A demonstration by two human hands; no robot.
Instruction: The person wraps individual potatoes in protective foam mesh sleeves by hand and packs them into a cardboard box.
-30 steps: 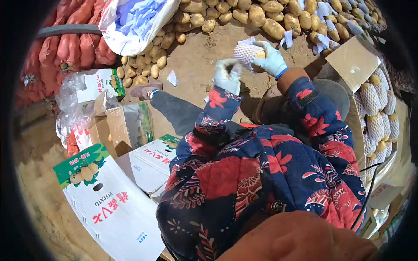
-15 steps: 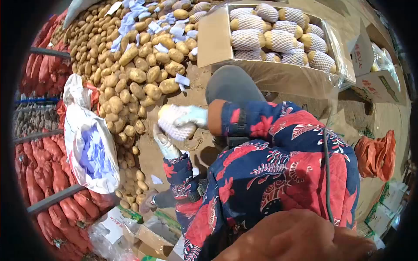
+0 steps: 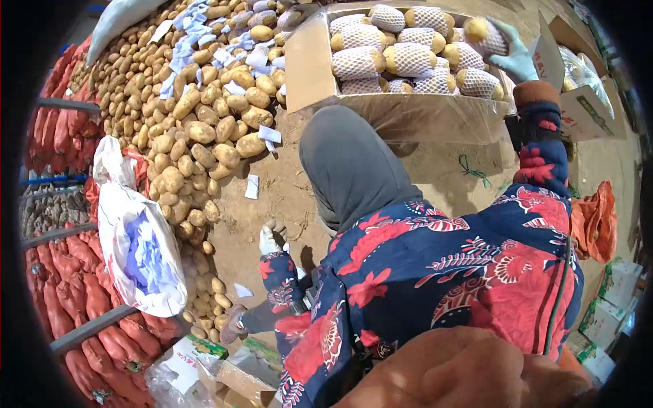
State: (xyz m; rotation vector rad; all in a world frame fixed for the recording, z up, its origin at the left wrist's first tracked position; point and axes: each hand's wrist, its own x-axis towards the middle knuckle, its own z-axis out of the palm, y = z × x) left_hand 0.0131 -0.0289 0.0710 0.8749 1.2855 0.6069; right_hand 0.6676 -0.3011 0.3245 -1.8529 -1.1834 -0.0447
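Your right hand [image 3: 517, 61] grips a net-sleeved potato [image 3: 480, 32] at the cardboard carton [image 3: 435, 119]: apparently placing, next calling for controlled release. Your left hand [image 3: 273, 239] is half-curled, contents unclear.

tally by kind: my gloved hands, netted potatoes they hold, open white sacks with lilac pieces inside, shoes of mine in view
Gloved hands: 2 (left hand, right hand)
Netted potato held: 1
White sack: 1
Shoe: 1
Total: 5

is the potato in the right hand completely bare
No, the potato in the right hand wears a white foam net, with one end exposed.
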